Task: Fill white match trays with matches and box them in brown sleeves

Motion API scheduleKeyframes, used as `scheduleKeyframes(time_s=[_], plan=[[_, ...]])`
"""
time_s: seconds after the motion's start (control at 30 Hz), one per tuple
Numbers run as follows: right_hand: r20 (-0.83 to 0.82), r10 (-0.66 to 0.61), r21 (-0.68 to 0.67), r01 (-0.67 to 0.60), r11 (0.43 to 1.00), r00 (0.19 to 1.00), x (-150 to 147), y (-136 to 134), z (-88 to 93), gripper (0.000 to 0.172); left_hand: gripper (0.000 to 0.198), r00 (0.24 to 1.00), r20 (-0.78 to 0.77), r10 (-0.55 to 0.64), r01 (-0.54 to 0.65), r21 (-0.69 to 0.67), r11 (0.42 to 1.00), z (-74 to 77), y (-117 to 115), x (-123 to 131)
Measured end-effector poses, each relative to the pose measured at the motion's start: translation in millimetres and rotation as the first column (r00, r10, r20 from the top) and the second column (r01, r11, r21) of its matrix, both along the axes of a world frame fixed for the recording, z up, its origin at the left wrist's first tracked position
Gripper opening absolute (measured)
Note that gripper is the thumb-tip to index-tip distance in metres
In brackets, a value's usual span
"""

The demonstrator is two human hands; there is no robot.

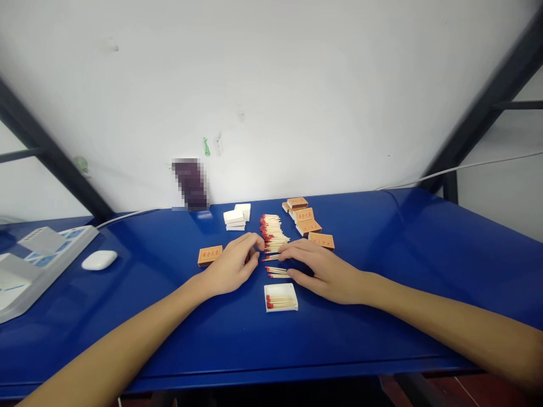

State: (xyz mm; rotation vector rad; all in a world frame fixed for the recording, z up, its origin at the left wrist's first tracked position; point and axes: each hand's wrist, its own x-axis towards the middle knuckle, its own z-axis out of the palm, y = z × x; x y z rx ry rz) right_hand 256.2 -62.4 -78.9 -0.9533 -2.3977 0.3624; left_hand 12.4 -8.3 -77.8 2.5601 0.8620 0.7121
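Matchsticks (pixel 274 232) were laid crosswise, heads leftward, between both hands | left hand (pixel 233 265) curled, grip unclear | right hand (pixel 326 271) spread flat

On the desk (pixel 403 265), a tray (pixel 280 297) holding matches lies nearest; match pile (pixel 274 233) behind; sleeves (pixel 307 221) right, trays (pixel 236 217) left.

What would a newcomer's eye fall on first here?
The heap of red-tipped matches at the middle of the bright blue table, with the left hand and right hand at its near edge. Nearer the person lies a white matchbox tray holding a few matches; orange matchboxes cluster behind the right hand.
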Motion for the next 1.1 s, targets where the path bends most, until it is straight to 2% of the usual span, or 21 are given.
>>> scheduleKeyframes(time_s=[1.1], plan=[[-0.011,-0.002,-0.017,0.002,1.0,1.0,0.9,-0.2,0.5,0.022,0.015,0.998,-0.056,-0.041,0.041,-0.002,0.999,4.5,-2.8,2.9]])
